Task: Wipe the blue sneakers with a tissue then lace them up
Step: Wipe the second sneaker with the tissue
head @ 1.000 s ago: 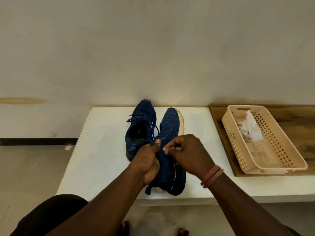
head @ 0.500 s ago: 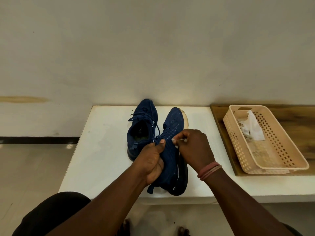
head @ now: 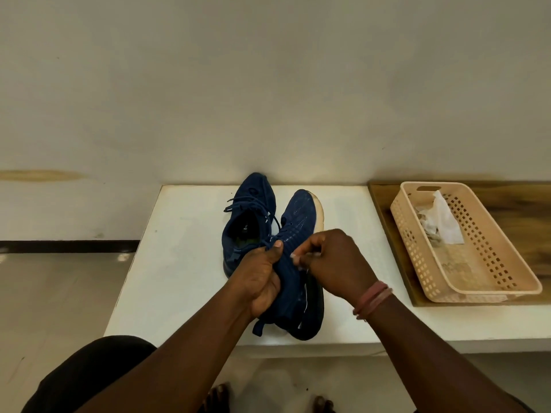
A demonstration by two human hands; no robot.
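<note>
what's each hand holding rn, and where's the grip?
Left hand grips the right-hand sneaker around its collar, thumb on top. Right hand pinches at the lace area of that sneaker; what is in the pinch is too small to tell.

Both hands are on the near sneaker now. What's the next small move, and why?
Probably draw the lace end through with the right hand, which pinches at the tongue of the near sneaker, while the left hand grips that sneaker's collar steady. The tissue already lies in the basket, so wiping looks done; the far sneaker shows its laces in place. The lace end itself is hard to make out.
</note>
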